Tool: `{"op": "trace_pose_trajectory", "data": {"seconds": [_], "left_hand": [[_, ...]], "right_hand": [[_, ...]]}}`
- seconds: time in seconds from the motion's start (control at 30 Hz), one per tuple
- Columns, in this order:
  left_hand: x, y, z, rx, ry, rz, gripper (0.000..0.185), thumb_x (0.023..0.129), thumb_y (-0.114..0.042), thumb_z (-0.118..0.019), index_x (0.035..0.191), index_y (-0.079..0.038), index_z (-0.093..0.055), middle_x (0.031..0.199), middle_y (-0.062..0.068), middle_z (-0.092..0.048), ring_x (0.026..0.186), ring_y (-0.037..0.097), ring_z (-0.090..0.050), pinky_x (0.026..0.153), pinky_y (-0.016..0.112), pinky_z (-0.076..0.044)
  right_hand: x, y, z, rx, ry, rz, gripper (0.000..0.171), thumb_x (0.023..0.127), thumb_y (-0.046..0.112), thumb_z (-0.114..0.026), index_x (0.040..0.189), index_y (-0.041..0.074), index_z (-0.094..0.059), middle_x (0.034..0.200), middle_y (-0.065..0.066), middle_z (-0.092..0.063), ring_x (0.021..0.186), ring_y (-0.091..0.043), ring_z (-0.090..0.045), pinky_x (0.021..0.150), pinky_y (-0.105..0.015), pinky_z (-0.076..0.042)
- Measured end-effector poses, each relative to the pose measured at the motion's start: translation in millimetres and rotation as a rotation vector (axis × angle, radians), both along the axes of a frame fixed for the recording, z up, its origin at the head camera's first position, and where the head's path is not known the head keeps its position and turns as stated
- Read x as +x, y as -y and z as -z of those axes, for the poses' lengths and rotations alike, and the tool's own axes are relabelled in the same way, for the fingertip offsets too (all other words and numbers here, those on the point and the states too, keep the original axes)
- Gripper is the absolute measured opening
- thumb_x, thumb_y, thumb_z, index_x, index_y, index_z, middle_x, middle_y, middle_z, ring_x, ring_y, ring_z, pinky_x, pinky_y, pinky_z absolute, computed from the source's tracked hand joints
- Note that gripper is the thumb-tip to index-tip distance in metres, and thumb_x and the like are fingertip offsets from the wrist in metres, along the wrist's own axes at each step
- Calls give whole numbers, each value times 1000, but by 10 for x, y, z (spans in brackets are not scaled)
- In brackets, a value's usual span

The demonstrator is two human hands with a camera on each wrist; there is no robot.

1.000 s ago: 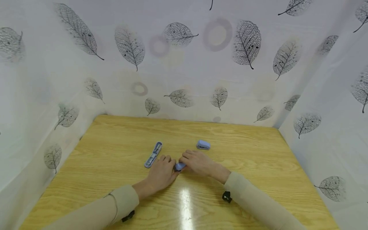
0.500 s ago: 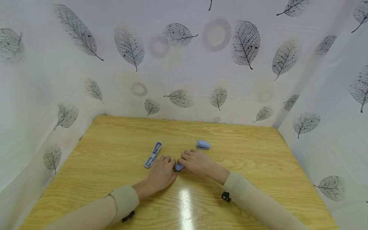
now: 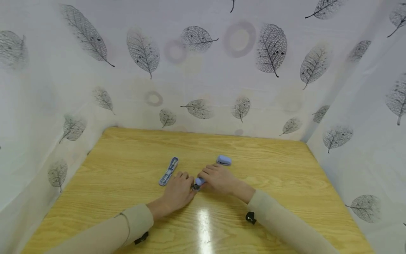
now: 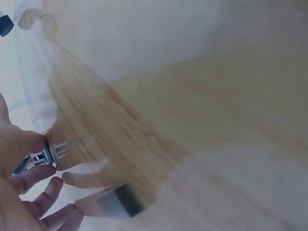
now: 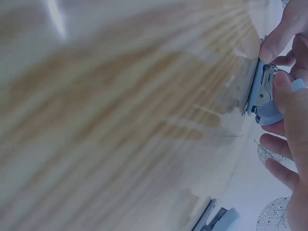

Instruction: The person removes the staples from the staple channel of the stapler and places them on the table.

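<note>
Both hands hold a small light-blue stapler (image 3: pixel 200 181) close over the table. My left hand (image 3: pixel 177 190) pinches one end of it between thumb and fingers. From the other side, my right hand (image 3: pixel 219 179) grips the blue top cover, its thumb against the metal part. In the right wrist view the stapler (image 5: pixel 265 94) has its cover swung away from the base, with the metal magazine exposed between them. The left wrist view shows only its end (image 4: pixel 47 156) between the left thumb and fingers. The palms hide the rest.
Left of the hands lies a second stapler (image 3: pixel 169 171), folded out flat with its metal inside facing up. A third light-blue stapler (image 3: pixel 223 160), closed, sits behind the right hand. The wooden table (image 3: pixel 269 155) meets leaf-printed curtains (image 3: pixel 203 81) at the back and sides.
The stapler's blue cover has shifted slightly up and right with the right hand, and more metal shows at its near end. The left hand and the other staplers stay put.
</note>
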State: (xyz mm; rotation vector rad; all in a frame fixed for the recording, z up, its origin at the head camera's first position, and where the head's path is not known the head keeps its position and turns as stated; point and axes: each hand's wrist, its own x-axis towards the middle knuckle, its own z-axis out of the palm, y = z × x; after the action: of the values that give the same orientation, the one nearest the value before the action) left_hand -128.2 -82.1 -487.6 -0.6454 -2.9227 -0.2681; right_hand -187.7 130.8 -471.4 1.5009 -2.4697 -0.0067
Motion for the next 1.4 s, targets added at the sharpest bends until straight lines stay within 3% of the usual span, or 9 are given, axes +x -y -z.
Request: {"op": "trace_pose_trajectory", "data": {"seconds": [0.17, 0.47, 0.87, 1.17, 1.4], "left_hand": [[-8, -4, 4, -9, 2, 2, 36, 94, -42, -78, 108, -9, -71, 97, 7, -68, 91, 25, -64, 77, 41, -56], [-10, -10, 19, -8, -41, 14, 32, 94, -43, -78, 91, -14, -63, 86, 3, -61, 80, 20, -56, 68, 36, -50], [13, 27, -23, 28, -45, 21, 32, 91, -38, -82, 85, -15, -61, 84, 2, -60, 76, 18, -53, 65, 33, -47], [18, 17, -29, 41, 23, -7, 32, 89, -39, -83, 85, -16, -62, 86, 2, -60, 79, 19, -53, 69, 34, -47], [10, 23, -22, 56, 33, -6, 31, 88, -41, -83, 86, -17, -63, 85, 1, -59, 79, 18, -52, 70, 32, -46]], "right_hand": [[-4, 4, -16, 32, -31, 16, 35, 96, 45, -73, 121, 20, -70, 113, 6, -76, 105, -12, -72, 98, -34, -59], [-23, -70, -93, 21, -94, 52, 39, 93, 52, -76, 116, 21, -70, 109, 7, -76, 100, -13, -70, 91, -30, -58], [-92, -224, -137, 37, -204, 103, 44, 87, 60, -77, 107, 22, -69, 98, 8, -70, 92, -14, -65, 86, -30, -56], [-141, -315, -63, 74, -244, 144, 47, 90, 66, -70, 105, 22, -69, 96, 6, -69, 88, -14, -64, 80, -30, -57], [-239, -286, -51, 60, -276, 95, 49, 87, 65, -73, 105, 19, -70, 94, 4, -69, 85, -15, -66, 79, -31, -59]]}}
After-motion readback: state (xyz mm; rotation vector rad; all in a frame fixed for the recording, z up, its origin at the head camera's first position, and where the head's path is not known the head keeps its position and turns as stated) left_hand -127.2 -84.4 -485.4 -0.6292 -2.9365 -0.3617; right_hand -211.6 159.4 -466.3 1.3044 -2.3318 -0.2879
